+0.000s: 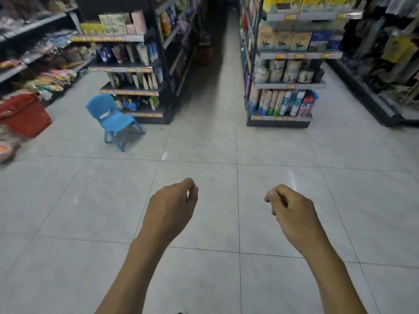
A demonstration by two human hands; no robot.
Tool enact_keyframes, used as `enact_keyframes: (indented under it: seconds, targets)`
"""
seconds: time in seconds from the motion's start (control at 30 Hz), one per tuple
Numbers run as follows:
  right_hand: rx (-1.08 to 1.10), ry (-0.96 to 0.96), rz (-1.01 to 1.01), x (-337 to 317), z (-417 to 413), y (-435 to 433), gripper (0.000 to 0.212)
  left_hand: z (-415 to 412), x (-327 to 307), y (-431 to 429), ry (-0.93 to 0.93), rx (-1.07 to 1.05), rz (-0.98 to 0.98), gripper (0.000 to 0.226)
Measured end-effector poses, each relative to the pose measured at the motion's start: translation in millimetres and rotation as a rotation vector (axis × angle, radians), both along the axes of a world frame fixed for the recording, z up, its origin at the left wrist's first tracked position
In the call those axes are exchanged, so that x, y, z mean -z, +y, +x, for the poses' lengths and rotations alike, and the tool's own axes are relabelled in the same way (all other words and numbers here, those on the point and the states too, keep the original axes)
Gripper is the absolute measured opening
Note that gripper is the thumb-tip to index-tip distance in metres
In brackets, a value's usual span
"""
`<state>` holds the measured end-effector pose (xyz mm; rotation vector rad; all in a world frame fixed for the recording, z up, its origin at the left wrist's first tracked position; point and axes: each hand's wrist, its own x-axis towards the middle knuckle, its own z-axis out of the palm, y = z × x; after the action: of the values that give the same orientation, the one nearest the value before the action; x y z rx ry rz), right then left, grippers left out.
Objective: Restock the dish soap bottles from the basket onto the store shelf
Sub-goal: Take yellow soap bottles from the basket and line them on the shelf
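Observation:
My left hand [173,206] and my right hand [291,208] hang side by side over the grey tiled floor, both with fingers curled in and nothing held. A red shopping basket [25,115] sits on the floor at the far left edge, blurred; its contents cannot be made out. Ahead on the left stands a dark shelf end [133,64] with tubes and, on its bottom level, several small bottles [132,104]. No dish soap bottle can be told apart from here.
A small blue plastic chair [113,120] stands on the floor in front of the left shelf end. A second shelf end [288,69] with boxes and spray cans is ahead on the right. A dim aisle [217,75] runs between them. More shelving lines both outer edges.

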<state>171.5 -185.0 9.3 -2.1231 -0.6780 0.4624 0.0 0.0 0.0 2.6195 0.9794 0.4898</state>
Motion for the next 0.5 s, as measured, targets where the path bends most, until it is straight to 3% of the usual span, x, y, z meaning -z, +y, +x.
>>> enact_keyframes:
  seconds: [0.23,0.4,0.5]
  targets:
    - [-0.06,0.014,0.022,4.9,33.6,16.0,0.028,11.7,-2.6,8.1,-0.004,-0.097,0.046,0.021]
    - [-0.087,-0.008,0.016,4.7,56.2,58.7,0.021,24.4,6.4,51.2,-0.058,-0.131,0.029,0.004]
    - [-0.092,-0.023,-0.007,8.3,76.1,101.6,0.018,43.8,13.0,95.4,-0.065,-0.138,0.012,0.016]
